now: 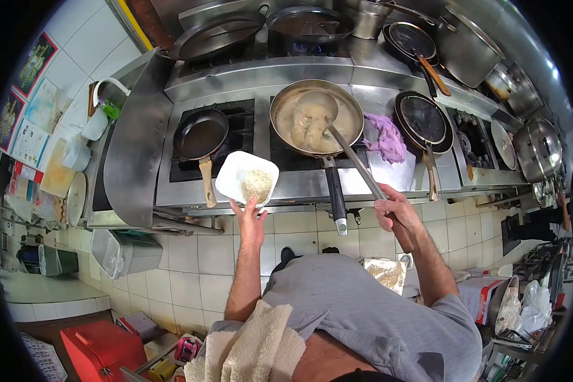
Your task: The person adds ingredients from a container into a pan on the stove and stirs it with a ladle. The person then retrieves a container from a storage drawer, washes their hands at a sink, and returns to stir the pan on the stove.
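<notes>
My left hand (pixel 251 219) grips the near edge of a square white container (pixel 232 172), tilted a little so its grated, pale crumbly contents (pixel 258 184) show at one side. My right hand (pixel 396 210) is wrapped round the long metal handle of a ladle (pixel 353 156). The ladle's bowl rests in a frying pan (pixel 277 130) of creamy, light brown sauce (pixel 293 105), on the middle burner. That pan's black handle (pixel 336 197) points toward me, between my two hands. Just left of the sauce pan, the white container is held over the stove's front edge.
A small black frying pan (pixel 200 134) sits on the left burner. A crumpled purple cloth (pixel 386 138) lies right of the sauce pan, beside stacked pans (pixel 420 118). Large pans (pixel 309 24) stand on the back burners, one over a blue flame. A plastic bin (pixel 127 251) is below left.
</notes>
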